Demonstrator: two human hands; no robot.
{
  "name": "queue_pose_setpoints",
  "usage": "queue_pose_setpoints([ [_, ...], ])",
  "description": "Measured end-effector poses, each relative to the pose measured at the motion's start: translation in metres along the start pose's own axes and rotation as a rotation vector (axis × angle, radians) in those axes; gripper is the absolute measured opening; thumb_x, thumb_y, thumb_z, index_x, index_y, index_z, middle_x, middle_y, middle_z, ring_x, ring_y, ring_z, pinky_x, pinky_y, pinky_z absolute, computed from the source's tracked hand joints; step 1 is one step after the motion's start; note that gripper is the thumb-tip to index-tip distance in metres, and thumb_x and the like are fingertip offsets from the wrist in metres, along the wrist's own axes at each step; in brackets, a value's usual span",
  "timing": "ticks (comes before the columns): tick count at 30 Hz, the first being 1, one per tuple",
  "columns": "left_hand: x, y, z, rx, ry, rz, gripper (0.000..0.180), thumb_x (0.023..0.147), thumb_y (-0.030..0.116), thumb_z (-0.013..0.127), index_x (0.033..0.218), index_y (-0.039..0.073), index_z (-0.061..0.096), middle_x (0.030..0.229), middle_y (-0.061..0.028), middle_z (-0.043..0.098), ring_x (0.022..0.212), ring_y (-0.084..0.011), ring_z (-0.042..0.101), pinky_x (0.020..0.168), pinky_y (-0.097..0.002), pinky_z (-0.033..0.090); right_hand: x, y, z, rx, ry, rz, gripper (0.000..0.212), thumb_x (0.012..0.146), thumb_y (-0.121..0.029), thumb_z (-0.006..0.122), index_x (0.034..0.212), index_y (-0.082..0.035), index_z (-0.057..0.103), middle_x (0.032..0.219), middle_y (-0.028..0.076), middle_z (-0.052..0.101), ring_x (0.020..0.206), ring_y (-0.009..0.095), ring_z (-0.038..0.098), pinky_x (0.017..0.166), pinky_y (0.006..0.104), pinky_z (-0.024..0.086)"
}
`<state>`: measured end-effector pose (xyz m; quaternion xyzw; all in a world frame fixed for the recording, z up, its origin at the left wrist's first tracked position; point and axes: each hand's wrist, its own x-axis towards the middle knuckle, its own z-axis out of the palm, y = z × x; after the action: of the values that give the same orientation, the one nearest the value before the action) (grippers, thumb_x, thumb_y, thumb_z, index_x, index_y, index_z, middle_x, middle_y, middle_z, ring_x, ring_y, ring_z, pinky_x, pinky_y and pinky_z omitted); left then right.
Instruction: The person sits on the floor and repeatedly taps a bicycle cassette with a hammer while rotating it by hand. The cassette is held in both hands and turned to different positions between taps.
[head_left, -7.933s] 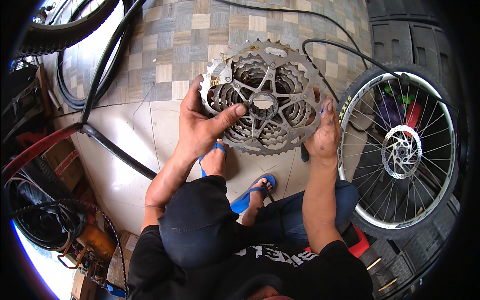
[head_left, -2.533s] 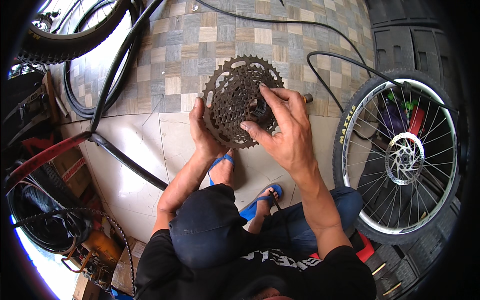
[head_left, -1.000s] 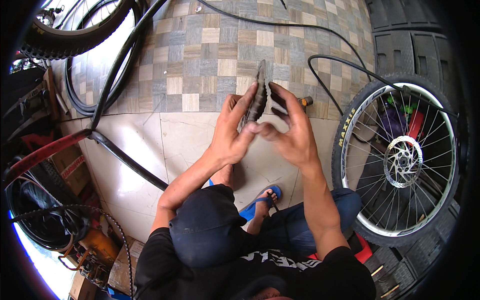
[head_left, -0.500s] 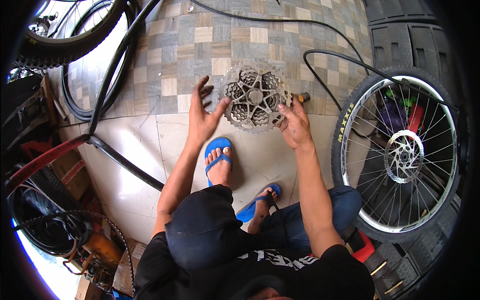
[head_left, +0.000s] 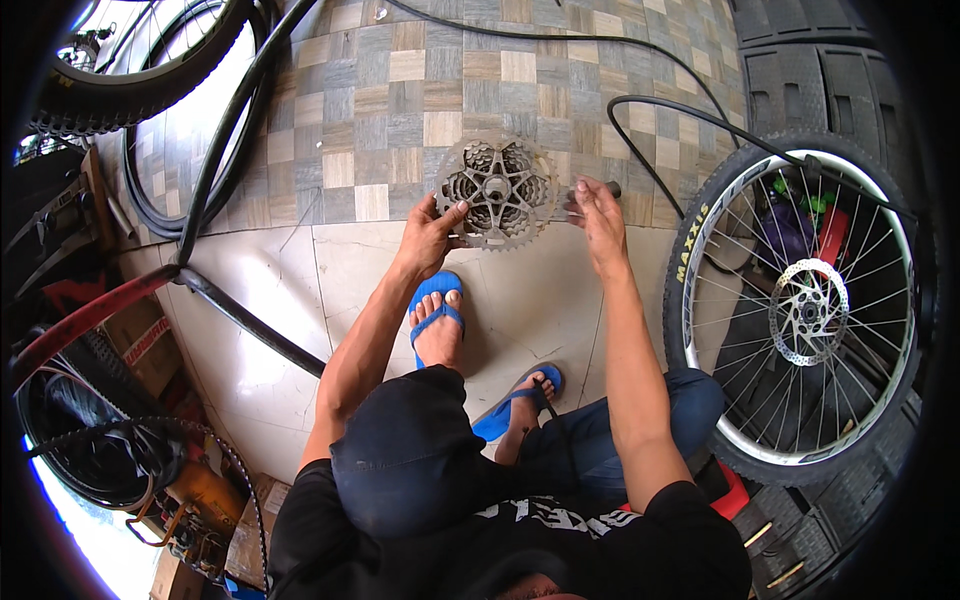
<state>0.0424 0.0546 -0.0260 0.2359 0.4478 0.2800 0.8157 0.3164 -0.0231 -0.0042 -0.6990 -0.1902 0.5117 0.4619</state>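
Head view: cassette [head_left: 504, 202], a disc with no long axis, is held above the floor [head_left: 535, 325], spoked face upward. Left hand [head_left: 428, 240] pinches its rim at eight o'clock, thumb on the near face, fingers behind; from that grip the disc extends toward two o'clock. Right hand [head_left: 603, 228] is half open, apart from the rim and just beside it at about four o'clock; the left is nearer. Against half a second ago: the right then touched the rim and the left's fingers stood spread; the cassette now shows smaller.
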Motion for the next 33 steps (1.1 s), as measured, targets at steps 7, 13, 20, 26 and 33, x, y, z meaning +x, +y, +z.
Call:
queue_pose_setpoints([
  [7, 0.004, -0.017, -0.007, 0.003, 0.055, -0.018, 0.029, 0.100, 0.013, 0.070, 0.125, 0.005, 0.059, 0.108, -0.0077, 0.072, 0.086, -0.0183, 0.073, 0.060, -0.0350, 0.064, 0.009, 0.050, -0.046, -0.449, 0.180, -0.041, 0.055, 0.097, -0.039, 0.072, 0.132, 0.001, 0.059, 0.111, 0.013, 0.067, 0.097, 0.021, 0.065, 0.085, 0.0334, 0.053],
  [13, 0.003, -0.032, -0.010, -0.010, 0.036, -0.043, 0.029, 0.100, 0.013, 0.070, 0.126, 0.006, 0.059, 0.108, -0.0068, 0.071, 0.090, -0.0183, 0.072, 0.063, -0.0362, 0.065, -0.003, 0.069, -0.061, -0.796, 0.280, -0.140, 0.065, 0.089, -0.038, 0.077, 0.137, -0.001, 0.055, 0.126, 0.023, 0.061, 0.116, 0.036, 0.058, 0.101, 0.0456, 0.047],
  [20, 0.006, -0.045, -0.010, 0.028, 0.072, -0.046, 0.029, 0.100, 0.015, 0.070, 0.126, 0.008, 0.059, 0.106, -0.0048, 0.070, 0.090, -0.0182, 0.071, 0.065, -0.0380, 0.065, -0.009, 0.086, -0.065, -1.012, 0.284, -0.181, 0.069, 0.087, -0.029, 0.081, 0.142, -0.001, 0.049, 0.133, 0.024, 0.057, 0.126, 0.042, 0.052, 0.109, 0.0473, 0.041],
  [26, 0.008, -0.051, -0.015, 0.040, 0.100, -0.056, 0.032, 0.100, 0.016, 0.071, 0.127, 0.006, 0.058, 0.107, -0.0074, 0.070, 0.092, -0.0198, 0.072, 0.066, -0.0389, 0.065, -0.004, 0.088, -0.068, -0.991, 0.292, -0.157, 0.067, 0.086, -0.022, 0.081, 0.141, -0.002, 0.049, 0.133, 0.025, 0.056, 0.126, 0.043, 0.052, 0.109, 0.0475, 0.042],
  [33, 0.012, -0.054, -0.015, 0.018, 0.114, -0.068, 0.035, 0.100, 0.019, 0.071, 0.129, 0.008, 0.057, 0.107, -0.0072, 0.069, 0.090, -0.0203, 0.070, 0.069, -0.0407, 0.065, -0.004, 0.091, -0.071, -0.997, 0.285, -0.153, 0.067, 0.085, -0.018, 0.081, 0.142, -0.004, 0.048, 0.134, 0.024, 0.055, 0.127, 0.044, 0.051, 0.109, 0.0481, 0.042],
])
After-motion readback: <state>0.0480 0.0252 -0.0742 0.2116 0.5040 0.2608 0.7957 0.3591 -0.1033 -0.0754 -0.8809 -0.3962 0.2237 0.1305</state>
